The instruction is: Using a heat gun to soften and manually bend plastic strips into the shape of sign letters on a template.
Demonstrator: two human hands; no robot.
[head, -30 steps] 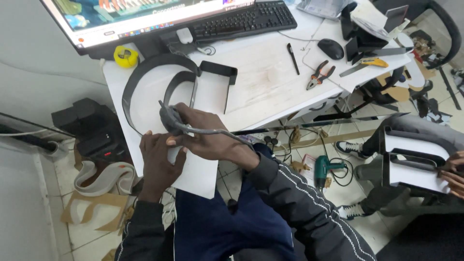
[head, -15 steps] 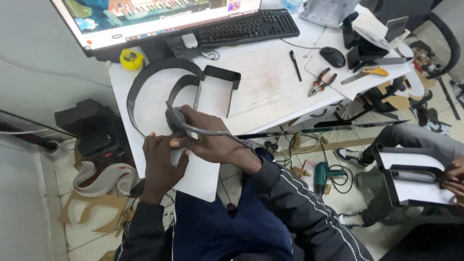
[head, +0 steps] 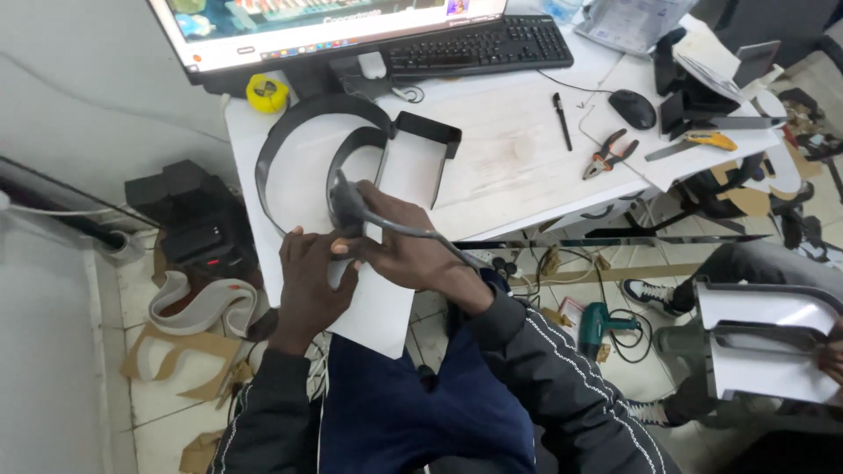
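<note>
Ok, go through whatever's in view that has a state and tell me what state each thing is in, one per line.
Monitor: switched on, picture showing.
Pliers: lying on the desk, handles spread.
Utility knife: lying on the desk, untouched.
Black tool: held in the right hand, tip on the white panel.
Left hand: flat on the panel.
Green drill: lying on the floor.

white desk (head: 518, 167), keyboard (head: 479, 48), mouse (head: 632, 108), pliers (head: 606, 155)
</note>
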